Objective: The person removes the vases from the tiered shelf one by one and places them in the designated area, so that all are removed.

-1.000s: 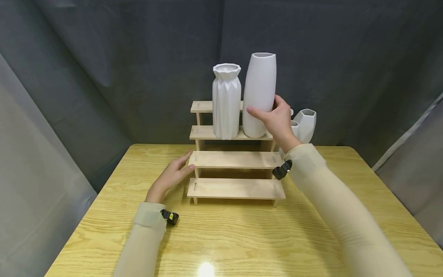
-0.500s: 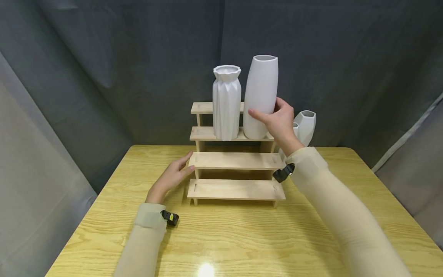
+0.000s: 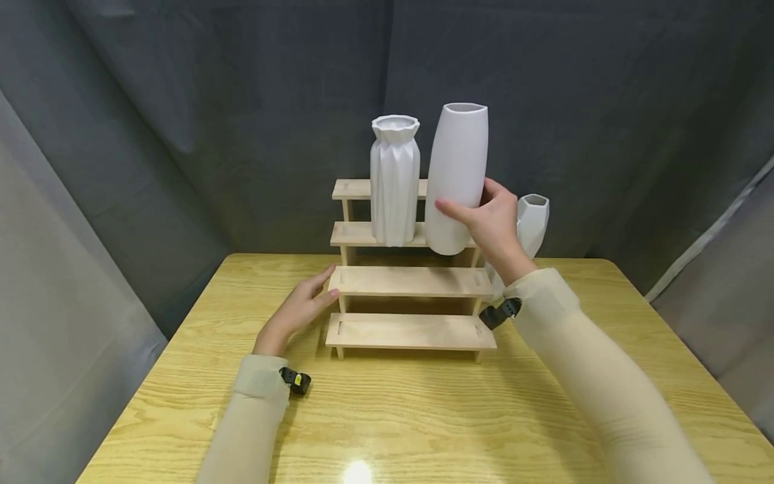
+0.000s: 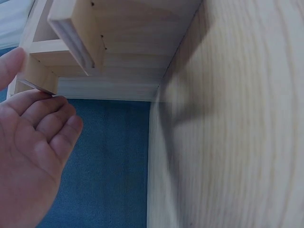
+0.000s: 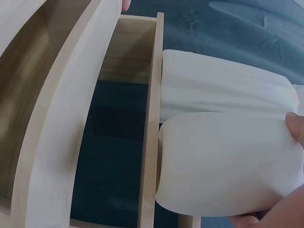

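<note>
My right hand grips a tall, smooth white vase low on its body, thumb in front and fingers around the far side. The vase leans slightly, and its base overlaps the front edge of the second step from the top. Left of it, a pleated white vase stands upright on that step; both vases lie side by side in the right wrist view. At the left end of the wooden step stand, my left hand holds a step's end between thumb and fingers, also visible in the left wrist view.
Behind my right wrist, a faceted white vase stands to the right of the stand, partly hidden. The stand rests on a yellow wood-grain table. A dark grey curtain hangs close behind.
My right hand and the smooth vase have moved down and slightly right, bringing the vase's base over the step's front edge. The left hand and the pleated vase stay in place.
</note>
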A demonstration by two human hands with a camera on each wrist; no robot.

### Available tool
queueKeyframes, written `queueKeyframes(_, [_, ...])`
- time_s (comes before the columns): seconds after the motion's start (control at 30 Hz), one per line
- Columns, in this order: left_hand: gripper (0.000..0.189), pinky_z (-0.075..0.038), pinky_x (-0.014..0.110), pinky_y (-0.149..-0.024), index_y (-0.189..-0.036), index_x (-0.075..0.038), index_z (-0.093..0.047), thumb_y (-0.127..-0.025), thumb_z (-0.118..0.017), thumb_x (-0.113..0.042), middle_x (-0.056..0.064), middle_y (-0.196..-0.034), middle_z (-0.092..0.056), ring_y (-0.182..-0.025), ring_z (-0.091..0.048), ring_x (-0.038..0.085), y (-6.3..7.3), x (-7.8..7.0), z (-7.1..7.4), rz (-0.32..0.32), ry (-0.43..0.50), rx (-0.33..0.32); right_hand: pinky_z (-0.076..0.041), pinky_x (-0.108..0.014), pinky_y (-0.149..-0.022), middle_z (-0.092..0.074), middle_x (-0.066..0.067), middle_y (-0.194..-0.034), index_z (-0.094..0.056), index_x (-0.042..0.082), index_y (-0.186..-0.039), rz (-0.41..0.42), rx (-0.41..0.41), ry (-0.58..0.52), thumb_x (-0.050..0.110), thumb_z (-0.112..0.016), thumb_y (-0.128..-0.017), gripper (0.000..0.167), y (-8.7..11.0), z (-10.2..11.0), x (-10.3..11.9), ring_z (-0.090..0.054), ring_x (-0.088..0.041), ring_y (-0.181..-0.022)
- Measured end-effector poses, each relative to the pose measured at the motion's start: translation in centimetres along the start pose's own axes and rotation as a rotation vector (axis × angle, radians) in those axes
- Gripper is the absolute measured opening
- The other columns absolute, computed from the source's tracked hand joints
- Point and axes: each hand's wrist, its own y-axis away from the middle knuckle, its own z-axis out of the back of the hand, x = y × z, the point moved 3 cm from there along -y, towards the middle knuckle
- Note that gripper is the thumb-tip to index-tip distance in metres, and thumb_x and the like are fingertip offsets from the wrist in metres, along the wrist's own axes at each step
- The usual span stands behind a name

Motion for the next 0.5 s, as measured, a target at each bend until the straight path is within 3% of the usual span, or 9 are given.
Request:
queueKeyframes(0.23, [0.065, -0.023, 0.048, -0.117, -0.158, -0.012, -0.023, -0.104, -0.051, -0.036, 0.012, -0.161, -0.021, -0.143, -0.027, 0.039, -0.2, 0.6, 0.1, -0.003, -0.004, -0.015, -0.05, -0.046, -0.098, -0.06, -0.007, -0.129, -0.055, 0.01, -0.137, 0.002, 0.024, -0.053, 0.035, -0.092, -0.069, 0.081, 1.3, 0.3, 0.5, -0.058, -0.022, -0.115])
queueKeyframes(0.5, [0.065, -0.022, 0.048, -0.118, -0.158, -0.01, -0.022, -0.104, -0.051, -0.034, 0.011, -0.161, -0.02, -0.143, -0.025, 0.039, 0.1, 0.6, 0.2, -0.002, -0.003, -0.014, -0.05, -0.045, -0.097, -0.061, -0.007, -0.127, -0.054, 0.009, -0.136, 0.006, 0.068, -0.043, 0.033, -0.092, -0.07, 0.08, 2.9, 0.2, 0.7, -0.059, -0.022, -0.114])
